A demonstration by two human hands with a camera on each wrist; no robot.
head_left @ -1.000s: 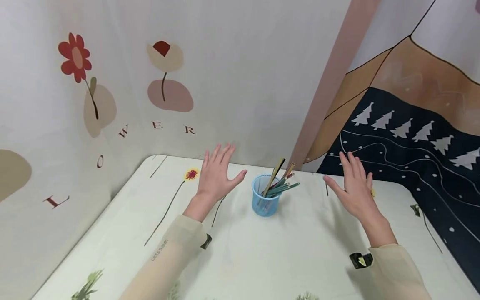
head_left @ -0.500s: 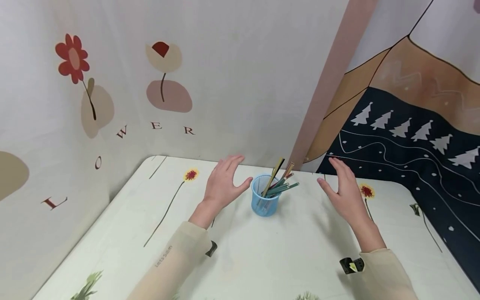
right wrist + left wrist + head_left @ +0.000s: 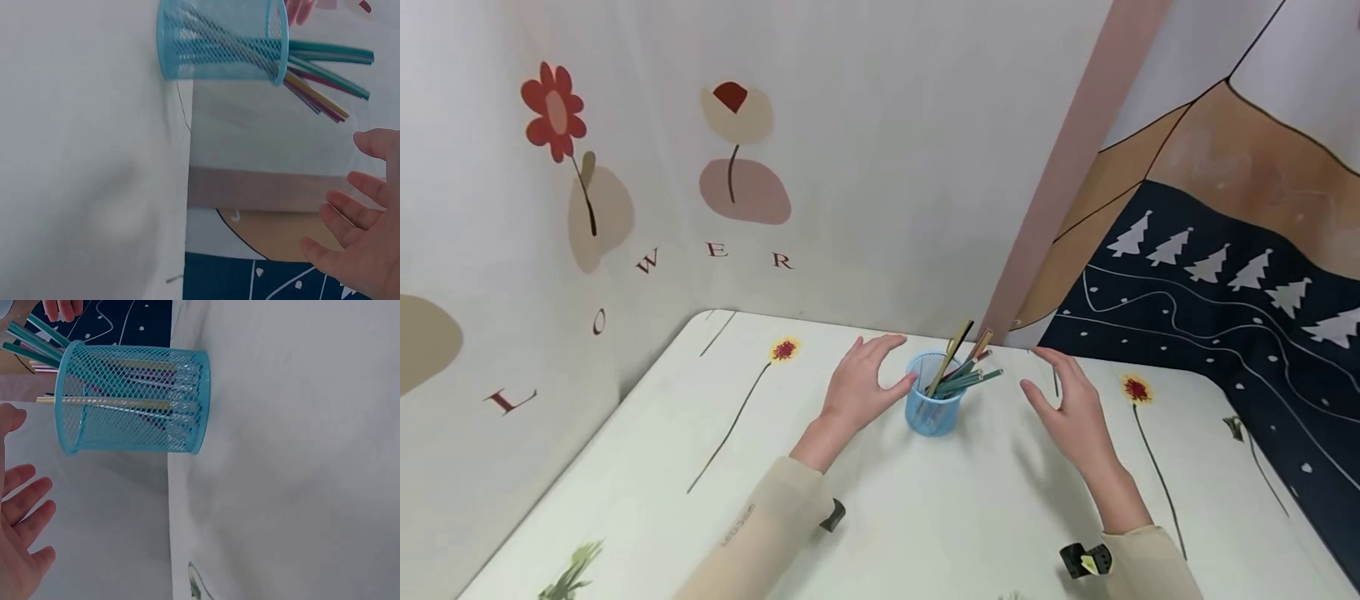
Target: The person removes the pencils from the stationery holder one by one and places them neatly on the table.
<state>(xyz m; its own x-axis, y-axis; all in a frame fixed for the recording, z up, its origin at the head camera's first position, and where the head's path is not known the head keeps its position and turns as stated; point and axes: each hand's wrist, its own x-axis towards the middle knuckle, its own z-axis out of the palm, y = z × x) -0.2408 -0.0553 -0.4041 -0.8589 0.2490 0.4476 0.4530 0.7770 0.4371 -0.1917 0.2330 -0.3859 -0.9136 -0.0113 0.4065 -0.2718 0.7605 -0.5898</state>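
A light blue mesh pencil cup (image 3: 932, 417) stands upright on the white table, with several pencils (image 3: 961, 382) leaning out of it, teal, yellow and reddish. My left hand (image 3: 863, 385) hovers just left of the cup, thumb apart from the bent fingers, its thumb tip near the rim in the head view. To the right, my right hand (image 3: 1071, 414) is held farther from the cup, thumb and fingers spread toward it. Both hands hold nothing. The left wrist view shows the cup's mesh wall (image 3: 131, 400) beside the left fingers; in the right wrist view the pencils (image 3: 331, 69) point past the right thumb.
The white tabletop (image 3: 925, 517) has printed flowers (image 3: 784, 350) on it. A pale curtain (image 3: 880, 167) with printed letters rises behind and to the left. A dark panel with white trees (image 3: 1210, 283) borders the right side. Each wrist wears a small black camera (image 3: 1084, 560).
Both hands have moved inward toward the pencil cup and lowered slightly, the left from the left, the right from the right. Their fingers have bent a little. The cup stays in place.
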